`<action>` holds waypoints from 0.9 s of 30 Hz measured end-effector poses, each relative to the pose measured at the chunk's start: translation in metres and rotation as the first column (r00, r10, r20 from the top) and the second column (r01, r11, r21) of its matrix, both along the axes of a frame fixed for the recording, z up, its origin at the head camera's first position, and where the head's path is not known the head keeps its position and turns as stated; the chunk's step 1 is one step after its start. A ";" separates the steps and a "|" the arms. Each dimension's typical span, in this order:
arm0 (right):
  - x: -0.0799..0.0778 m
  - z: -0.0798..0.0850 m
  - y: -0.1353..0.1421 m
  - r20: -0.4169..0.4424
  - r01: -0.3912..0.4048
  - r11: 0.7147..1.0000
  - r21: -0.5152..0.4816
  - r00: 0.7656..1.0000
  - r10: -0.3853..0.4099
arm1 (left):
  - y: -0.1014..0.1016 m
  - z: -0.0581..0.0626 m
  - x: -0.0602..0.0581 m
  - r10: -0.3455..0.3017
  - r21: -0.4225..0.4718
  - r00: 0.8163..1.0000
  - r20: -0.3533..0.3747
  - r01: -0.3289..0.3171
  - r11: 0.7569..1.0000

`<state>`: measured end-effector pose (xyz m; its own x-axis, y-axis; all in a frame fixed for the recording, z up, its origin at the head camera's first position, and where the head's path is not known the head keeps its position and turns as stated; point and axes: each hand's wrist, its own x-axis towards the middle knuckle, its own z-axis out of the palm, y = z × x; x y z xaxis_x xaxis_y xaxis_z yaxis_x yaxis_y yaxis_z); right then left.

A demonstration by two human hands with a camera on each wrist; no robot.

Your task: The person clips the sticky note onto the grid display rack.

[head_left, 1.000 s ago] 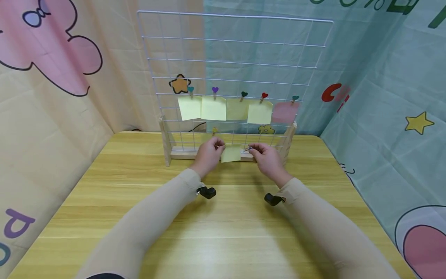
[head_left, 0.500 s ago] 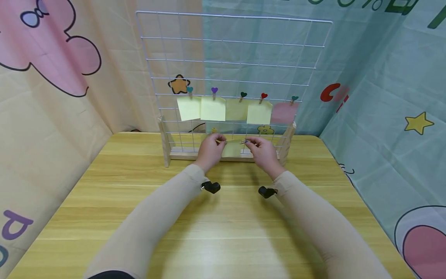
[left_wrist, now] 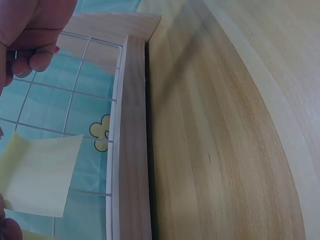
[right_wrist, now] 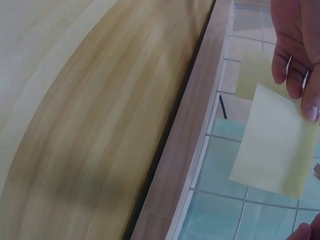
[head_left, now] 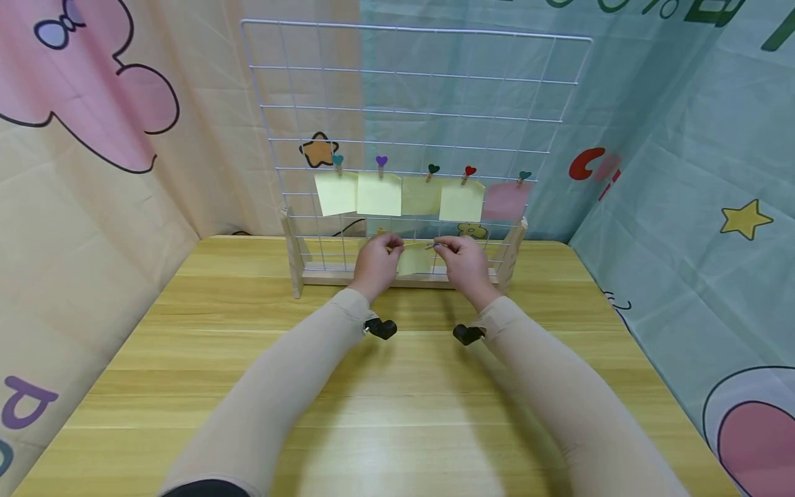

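My left hand (head_left: 377,266) pinches the upper left corner of a pale yellow sticky note (head_left: 413,259), which hangs in front of the lower part of a white wire grid (head_left: 397,108). In the right wrist view, that hand's thumb and fingers grip the note (right_wrist: 270,145) at its edge. My right hand (head_left: 467,268) holds a small wooden clothespin (head_left: 431,246) between thumb and fingertips, close to the note's upper right corner. Only a bit of the clothespin (right_wrist: 317,170) shows in the right wrist view. In the left wrist view, the note (left_wrist: 42,172) stands before the grid wires.
Above, a row of yellow notes (head_left: 379,194) and one pink note (head_left: 508,201) hang by heart-topped clothespins. Another yellow note (right_wrist: 252,72) hangs behind my left hand. The grid stands on a wooden base (head_left: 326,277) at the back of the wooden table (head_left: 397,386).
Both hands have moved up and towards the grid, carrying the note and the clothespin. The right hand has come a little closer to the left. The hanging row is unchanged.
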<state>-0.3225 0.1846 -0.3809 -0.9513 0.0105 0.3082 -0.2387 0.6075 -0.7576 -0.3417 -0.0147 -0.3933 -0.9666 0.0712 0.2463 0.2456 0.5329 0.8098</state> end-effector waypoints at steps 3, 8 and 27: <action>-0.003 0.000 -0.002 -0.015 0.008 1.000 -0.011 1.000 -0.008 | 0.001 0.000 -0.001 0.002 -0.003 1.000 -0.005 -0.002 1.000; -0.006 0.001 -0.005 -0.028 0.009 0.999 -0.047 1.000 -0.010 | 0.002 -0.001 -0.003 0.004 -0.008 1.000 -0.011 -0.004 1.000; -0.014 -0.001 -0.010 -0.013 0.039 0.996 -0.081 0.999 -0.040 | 0.006 -0.004 -0.005 0.038 -0.021 0.999 0.011 -0.037 0.999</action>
